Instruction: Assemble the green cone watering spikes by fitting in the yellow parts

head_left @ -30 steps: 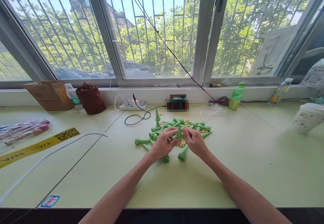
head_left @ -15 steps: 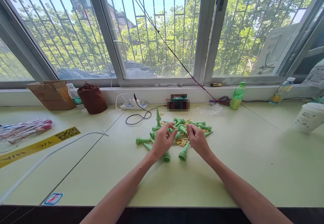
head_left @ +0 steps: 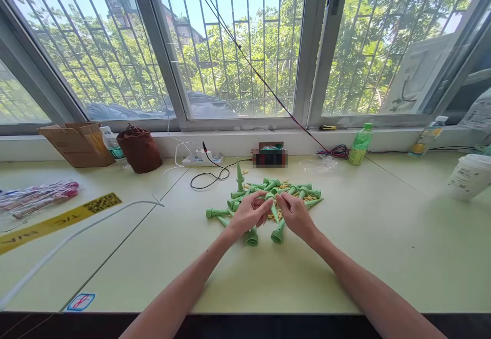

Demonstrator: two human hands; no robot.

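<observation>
My left hand [head_left: 250,213] is closed, its thumb and fingers pinching a green plastic watering spike [head_left: 273,210] by its wide cap end. The spike's tip points down toward me. Close to the cap from the right, my right hand [head_left: 294,213] is closed in a pinch. What lies between its fingertips is too small or hidden to make out. Beneath and around both hands spreads a pile of similar green spikes [head_left: 303,191], mixed with small yellow pieces [head_left: 270,216]. Two spikes lie nearest me, one of them a cone with its open cap [head_left: 251,239] facing me.
One spike [head_left: 240,176] stands upright behind the pile. Farther back are a power strip [head_left: 203,159], a black cable [head_left: 210,179] and a blurred-out device [head_left: 270,158]. A green bottle [head_left: 360,144] and a white cup [head_left: 470,178] stand right; a brown pouch [head_left: 139,150] stands left.
The left hand has moved in and closed on the watering spike, which now points tip down. My right hand has shifted slightly left and stays pinched.
</observation>
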